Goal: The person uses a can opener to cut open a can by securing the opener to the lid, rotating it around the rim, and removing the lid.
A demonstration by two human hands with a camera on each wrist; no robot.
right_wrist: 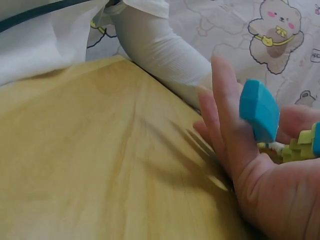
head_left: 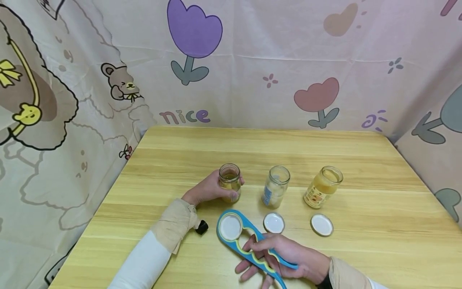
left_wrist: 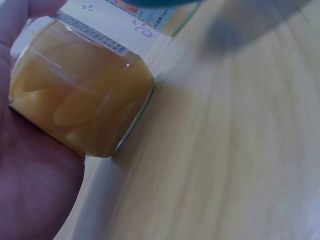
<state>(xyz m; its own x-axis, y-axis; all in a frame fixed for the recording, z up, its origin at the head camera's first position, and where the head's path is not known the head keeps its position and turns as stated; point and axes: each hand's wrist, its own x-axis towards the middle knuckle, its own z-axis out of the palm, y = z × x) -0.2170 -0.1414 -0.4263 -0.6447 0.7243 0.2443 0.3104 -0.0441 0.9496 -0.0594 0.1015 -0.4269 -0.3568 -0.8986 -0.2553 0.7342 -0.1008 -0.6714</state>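
Note:
My left hand [head_left: 207, 189] grips a lidless glass jar [head_left: 229, 182], thumb across its front. Yellowish chunks, like fruit pieces, fill the jar [left_wrist: 80, 85] in the left wrist view. In my right hand [head_left: 288, 251] is a blue jar opener [head_left: 250, 221] with yellow scalloped inner edges, its handles slanting down to the right. A white-lined lid [head_left: 231, 227] sits within the opener's round end, just in front of the held jar. The right wrist view shows a blue handle end [right_wrist: 258, 107] against the hand, with some fingers extended.
To the right of the held jar stand a lidless glass jar [head_left: 277, 188] with a blue label and another lidless jar [head_left: 321, 190] with yellow contents. Two lids [head_left: 274, 222] lie white side up before them. A printed cloth [head_left: 252, 100] hangs behind the wooden table [head_left: 379, 224].

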